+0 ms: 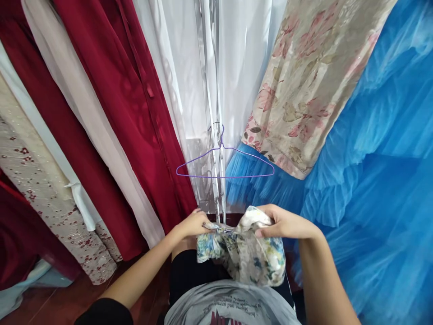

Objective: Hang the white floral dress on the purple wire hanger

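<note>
A bunched floral garment (259, 259), white with blue, green and yellow print, is held up between my two hands above my lap. My left hand (196, 223) pinches one gathered edge of it. On the other side, my right hand (279, 222) grips a pale fold, thumb in front and fingers behind. The cloth is crumpled, so its full shape cannot be made out. Beyond my hands, a purple wire hanger (225, 177) hangs with no clothing on it from a white metal stand (218, 194).
Long dark red fabric (111, 90) and pale fabric hang to the left, beside a flower-embroidered piece (74, 225). To the right hang a beige floral garment (297, 99) and ruffled blue tulle (382, 194). White cloth (243, 54) hangs behind the stand. Reddish floor (145, 289) shows below.
</note>
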The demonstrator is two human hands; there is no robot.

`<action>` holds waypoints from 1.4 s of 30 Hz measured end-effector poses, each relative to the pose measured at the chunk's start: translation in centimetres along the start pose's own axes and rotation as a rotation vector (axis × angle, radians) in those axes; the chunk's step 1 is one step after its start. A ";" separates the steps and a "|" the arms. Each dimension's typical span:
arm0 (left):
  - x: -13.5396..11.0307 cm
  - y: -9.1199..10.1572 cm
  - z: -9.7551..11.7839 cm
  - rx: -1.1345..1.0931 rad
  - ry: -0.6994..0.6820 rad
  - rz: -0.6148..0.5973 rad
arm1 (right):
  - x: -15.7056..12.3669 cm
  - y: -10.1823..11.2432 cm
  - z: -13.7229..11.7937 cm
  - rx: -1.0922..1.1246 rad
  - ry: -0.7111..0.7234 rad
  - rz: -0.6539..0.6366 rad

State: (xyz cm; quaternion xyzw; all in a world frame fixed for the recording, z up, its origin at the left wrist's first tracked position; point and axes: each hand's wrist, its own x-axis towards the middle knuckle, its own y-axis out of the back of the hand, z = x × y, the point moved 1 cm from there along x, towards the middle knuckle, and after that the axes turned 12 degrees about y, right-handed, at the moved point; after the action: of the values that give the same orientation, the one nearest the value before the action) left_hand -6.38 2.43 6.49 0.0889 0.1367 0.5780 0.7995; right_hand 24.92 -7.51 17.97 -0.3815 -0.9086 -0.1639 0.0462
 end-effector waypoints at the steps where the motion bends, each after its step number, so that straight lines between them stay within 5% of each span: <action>1: 0.1 1.9 0.0 0.007 0.026 0.037 | 0.4 0.9 0.1 -0.071 0.005 0.039; 7: 1.7 12.0 3.5 0.103 0.025 0.167 | 7.0 6.0 4.2 -0.589 0.150 0.411; 12: 2.6 15.8 8.8 0.148 -0.164 0.350 | 10.8 7.6 7.2 -0.671 0.170 0.593; 18: 3.8 14.3 12.0 0.160 -0.291 0.297 | 10.4 5.5 7.5 -0.657 0.219 0.624; 23: 6.1 13.1 10.8 0.211 -0.153 0.352 | 9.4 5.0 6.9 -0.661 0.194 0.630; 28: 6.2 14.3 9.7 0.178 -0.102 0.365 | 8.4 5.2 6.0 -0.723 0.192 0.666; 32: 5.4 14.6 11.5 0.421 -0.358 0.354 | 8.9 4.3 5.8 -0.689 0.173 0.652; 34: 5.2 13.2 12.8 0.528 -0.493 0.333 | 9.3 3.5 5.7 -0.638 0.200 0.620; 38: 5.3 8.7 14.3 0.378 -0.527 0.378 | 8.5 2.7 5.4 -0.596 0.268 0.601; 42: 5.3 6.3 14.1 0.254 -0.552 0.519 | 4.9 4.6 4.3 -0.761 0.321 0.822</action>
State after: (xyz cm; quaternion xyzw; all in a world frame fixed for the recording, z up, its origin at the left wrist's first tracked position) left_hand -5.98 9.70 21.10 0.3705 -0.0399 0.6938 0.6163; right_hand 24.90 0.25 16.15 -0.6628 -0.5447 -0.5033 0.1030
